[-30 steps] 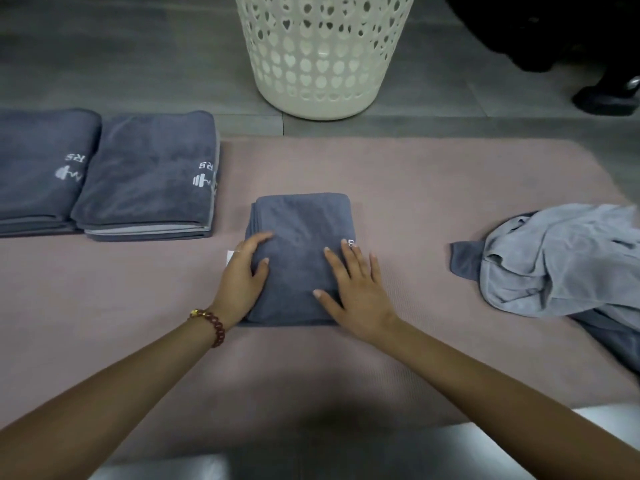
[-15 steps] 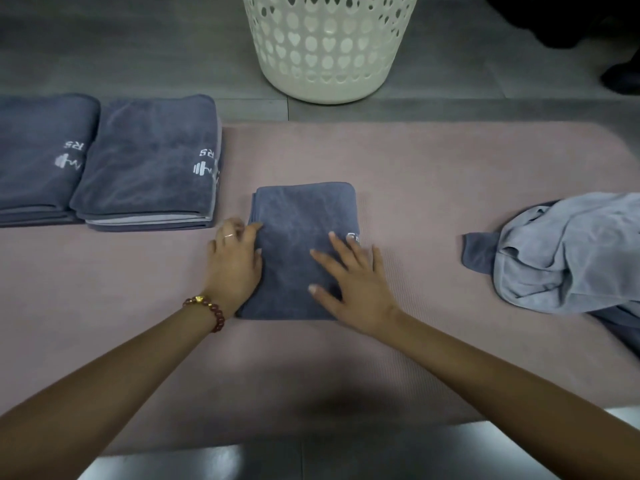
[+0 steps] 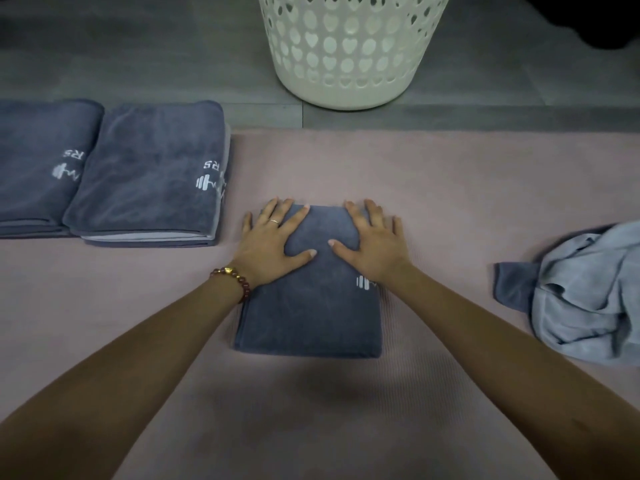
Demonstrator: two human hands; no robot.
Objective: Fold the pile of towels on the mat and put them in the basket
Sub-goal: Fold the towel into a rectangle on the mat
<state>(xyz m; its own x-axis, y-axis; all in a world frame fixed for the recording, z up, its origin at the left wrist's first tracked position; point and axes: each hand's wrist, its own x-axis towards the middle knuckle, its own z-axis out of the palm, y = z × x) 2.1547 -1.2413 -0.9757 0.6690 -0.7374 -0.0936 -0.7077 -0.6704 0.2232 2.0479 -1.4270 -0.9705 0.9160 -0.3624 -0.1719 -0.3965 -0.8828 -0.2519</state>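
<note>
A folded dark grey towel (image 3: 311,313) lies in the middle of the pink mat (image 3: 450,188). My left hand (image 3: 273,240) presses flat on its far left corner, fingers spread, some reaching past the edge onto the mat. My right hand (image 3: 372,244) presses flat on its far right corner in the same way. A white logo shows beside my right wrist. The white perforated basket (image 3: 349,50) stands on the floor just beyond the mat. A crumpled pile of light and dark grey towels (image 3: 581,299) sits at the mat's right edge.
Two stacks of folded dark grey towels lie at the left, one (image 3: 149,174) on the mat's far left corner and one (image 3: 38,168) at the frame edge. Grey floor (image 3: 138,46) runs behind the mat. A dark shape (image 3: 595,19) fills the far right corner.
Both hands have slid from the towel's near half up to its far corners, now spread flat there. The view has tilted so the towel sits lower and nearer.
</note>
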